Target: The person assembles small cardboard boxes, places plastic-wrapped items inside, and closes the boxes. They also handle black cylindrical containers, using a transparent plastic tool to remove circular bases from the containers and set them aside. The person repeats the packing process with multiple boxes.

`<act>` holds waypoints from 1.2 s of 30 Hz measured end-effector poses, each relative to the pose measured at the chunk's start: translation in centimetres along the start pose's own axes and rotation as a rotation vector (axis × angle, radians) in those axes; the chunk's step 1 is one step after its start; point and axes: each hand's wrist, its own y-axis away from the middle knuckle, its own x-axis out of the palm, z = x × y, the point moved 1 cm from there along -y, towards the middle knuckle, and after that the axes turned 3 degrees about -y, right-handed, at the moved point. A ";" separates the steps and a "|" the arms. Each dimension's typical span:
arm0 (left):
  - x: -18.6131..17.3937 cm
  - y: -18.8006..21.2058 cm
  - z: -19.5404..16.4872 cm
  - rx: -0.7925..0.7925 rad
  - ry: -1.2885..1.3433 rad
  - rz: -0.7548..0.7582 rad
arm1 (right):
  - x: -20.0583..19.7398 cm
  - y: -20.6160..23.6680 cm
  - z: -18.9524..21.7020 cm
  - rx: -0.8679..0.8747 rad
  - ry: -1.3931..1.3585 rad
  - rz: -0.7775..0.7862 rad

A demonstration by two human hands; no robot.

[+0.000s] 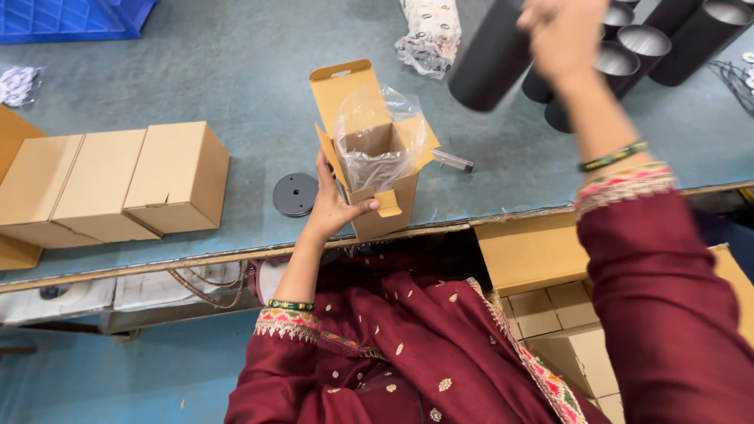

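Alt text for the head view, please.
Left hand steadies an open cardboard box lined with a clear plastic bag on a grey table; right hand lifts a black cylinder. Closed boxes sit left.

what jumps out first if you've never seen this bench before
The open brown cardboard box lined with a clear plastic bag stands upright at the middle of the grey-blue table, steadied by the left hand. Above it to the right, the right hand holds a matte black cylinder tube in the air, with more black tubes lying behind. A row of closed brown cardboard boxes sits at the left.
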 end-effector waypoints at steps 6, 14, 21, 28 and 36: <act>-0.1 0.2 0.4 0.053 -0.121 0.004 | 4.7 6.6 1.9 0.189 0.170 0.084; -1.1 0.8 -3.1 -0.017 -0.090 -0.009 | 6.3 8.7 6.0 0.302 -0.118 0.041; -5.8 -3.0 -14.0 0.117 -0.895 0.068 | 10.0 17.5 14.6 0.525 -1.202 0.245; -1.3 -10.1 -15.8 -0.093 -1.143 0.541 | 15.1 16.7 14.9 0.731 -1.483 0.387; 3.3 -11.0 -10.9 0.297 -0.925 0.574 | 13.3 14.8 16.7 0.556 -1.529 0.334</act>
